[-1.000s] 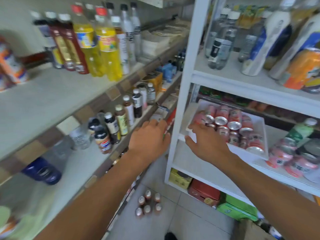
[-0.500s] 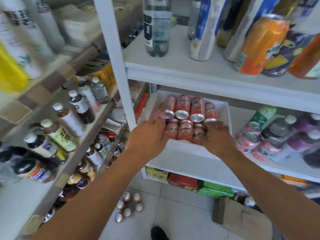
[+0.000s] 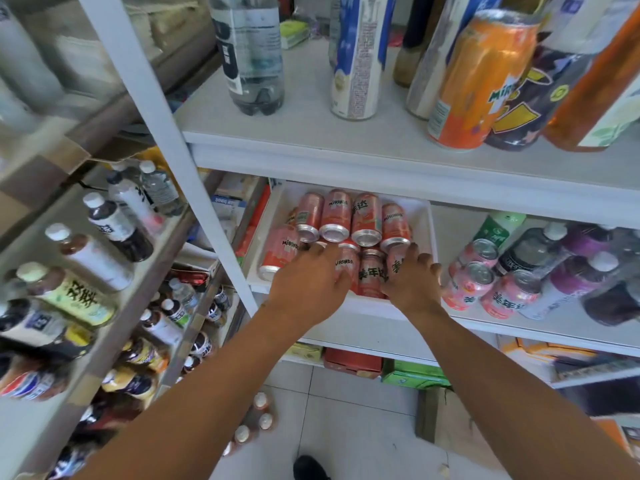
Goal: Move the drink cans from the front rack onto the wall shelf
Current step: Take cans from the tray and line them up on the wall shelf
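Observation:
Several pink Mirinda drink cans point(image 3: 365, 220) lie stacked in a white tray point(image 3: 430, 237) on the middle board of the white front rack point(image 3: 346, 147). My left hand point(image 3: 310, 280) reaches into the tray's front row, its fingers curled round a pink can point(image 3: 343, 266). My right hand point(image 3: 414, 282) is beside it and grips another front-row can point(image 3: 396, 263). One more can point(image 3: 371, 275) stands between the two hands. The wall shelf point(image 3: 114, 327) runs along the left, crowded with bottles.
More pink cans point(image 3: 474, 282) and dark bottles point(image 3: 530, 251) sit right of the tray. A tall orange can point(image 3: 474, 81) and large bottles stand on the board above. The rack's white post point(image 3: 162, 140) separates rack and wall shelf. Small bottles point(image 3: 258, 414) and a cardboard box point(image 3: 436, 420) are on the floor.
The view has swung from the wall shelf to the rack. Both hands moved forward from the tray's edge onto the front-row cans and closed round them.

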`<act>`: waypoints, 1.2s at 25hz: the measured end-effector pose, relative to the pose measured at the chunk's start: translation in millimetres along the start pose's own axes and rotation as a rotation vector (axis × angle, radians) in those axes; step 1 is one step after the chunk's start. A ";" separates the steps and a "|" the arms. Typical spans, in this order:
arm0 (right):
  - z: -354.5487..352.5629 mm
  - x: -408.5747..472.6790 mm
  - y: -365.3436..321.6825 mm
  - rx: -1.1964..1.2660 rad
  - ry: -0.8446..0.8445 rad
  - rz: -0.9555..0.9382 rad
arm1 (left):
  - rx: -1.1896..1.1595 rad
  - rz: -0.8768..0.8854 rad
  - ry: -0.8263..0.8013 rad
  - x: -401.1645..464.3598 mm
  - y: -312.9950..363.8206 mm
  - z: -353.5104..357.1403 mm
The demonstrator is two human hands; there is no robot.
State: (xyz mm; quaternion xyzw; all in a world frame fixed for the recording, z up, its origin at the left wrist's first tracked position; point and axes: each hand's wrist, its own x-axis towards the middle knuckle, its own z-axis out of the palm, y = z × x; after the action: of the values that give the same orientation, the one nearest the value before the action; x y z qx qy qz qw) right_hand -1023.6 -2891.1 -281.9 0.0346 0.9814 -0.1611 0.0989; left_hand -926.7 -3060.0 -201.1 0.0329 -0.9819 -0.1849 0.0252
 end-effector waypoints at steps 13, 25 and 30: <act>-24.9 -57.5 -40.1 0.728 0.038 -0.443 | -1.206 -0.423 -0.150 35.5 10.7 25.8; -55.1 -60.2 -97.0 1.043 -0.580 -0.553 | -1.267 -0.206 -0.086 -9.7 -65.1 -29.6; -53.7 -102.6 -171.8 0.995 -0.579 -0.777 | -1.221 -0.216 0.100 -78.4 -108.6 -74.3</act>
State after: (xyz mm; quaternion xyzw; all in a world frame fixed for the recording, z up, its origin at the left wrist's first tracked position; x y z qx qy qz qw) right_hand -950.3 -3040.0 -157.8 -0.3224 0.6663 -0.6184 0.2641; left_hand -837.9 -3182.0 -174.6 0.1202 -0.6877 -0.7129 0.0666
